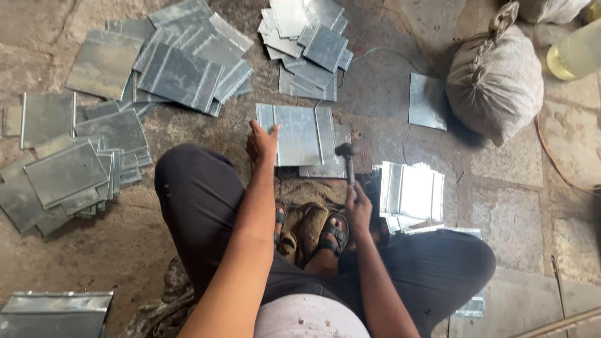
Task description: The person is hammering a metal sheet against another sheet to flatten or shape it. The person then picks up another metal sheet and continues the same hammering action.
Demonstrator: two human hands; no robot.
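Observation:
I sit cross-legged on a stone floor. My left hand (261, 143) presses on the left edge of a grey sheet-metal piece (299, 134) with folded edges that lies flat in front of my feet. My right hand (358, 205) grips the handle of a hammer (346, 158), whose dark head hovers at the sheet's right edge. Another sheet lies under it, sticking out at the lower right.
Piles of similar metal sheets lie at the left (69, 172), upper left (181, 62) and top centre (308, 44). A shiny stack (413, 191) sits by my right knee. A tied sack (494, 81) and a bottle (576, 53) stand at the upper right.

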